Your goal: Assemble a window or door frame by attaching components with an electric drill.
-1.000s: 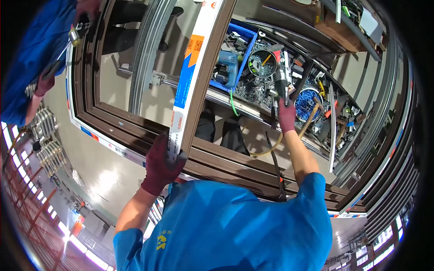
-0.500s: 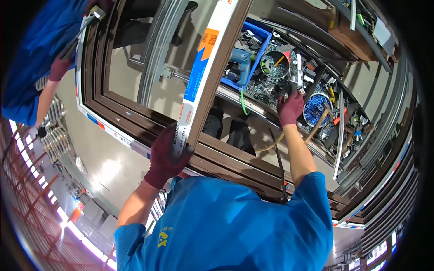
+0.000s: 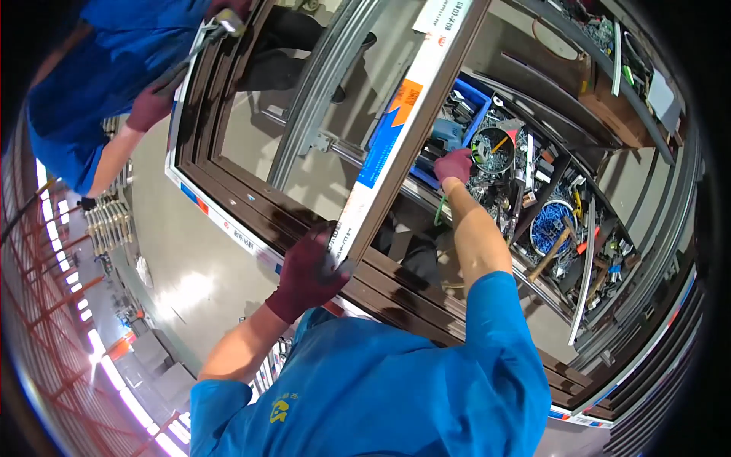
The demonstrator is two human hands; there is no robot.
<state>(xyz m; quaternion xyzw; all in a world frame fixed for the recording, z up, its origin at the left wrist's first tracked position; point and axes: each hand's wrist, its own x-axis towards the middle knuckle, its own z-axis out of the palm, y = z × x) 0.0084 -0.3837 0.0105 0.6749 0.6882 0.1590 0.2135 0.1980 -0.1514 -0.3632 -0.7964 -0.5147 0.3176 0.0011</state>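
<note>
My left hand [image 3: 312, 270], in a dark red glove, is closed around a brown frame bar [image 3: 426, 137] where it meets the frame's near side. White protective tape with orange and blue patches covers that bar. Beyond the bar, my right hand [image 3: 454, 165], gloved alike, reaches down to the near side of a blue plastic crate [image 3: 478, 99]. Its fingers are curled over the handle of a blue-green power drill [image 3: 448, 131] lying in the crate. The drill's body shows past the hand, and a green cord [image 3: 440, 209] hangs below.
Right of the crate, a parts tray holds a round tub [image 3: 493, 150] of screws, a white bucket [image 3: 552, 227] of blue plugs, a hammer [image 3: 550, 259] and loose hardware. At the upper left, a co-worker in a blue shirt [image 3: 129, 68] holds a tool at the frame's far corner.
My right hand has left the silvery tool beside the tub and moved left to the drill. My left hand keeps its hold on the bar. The whole view has shifted.
</note>
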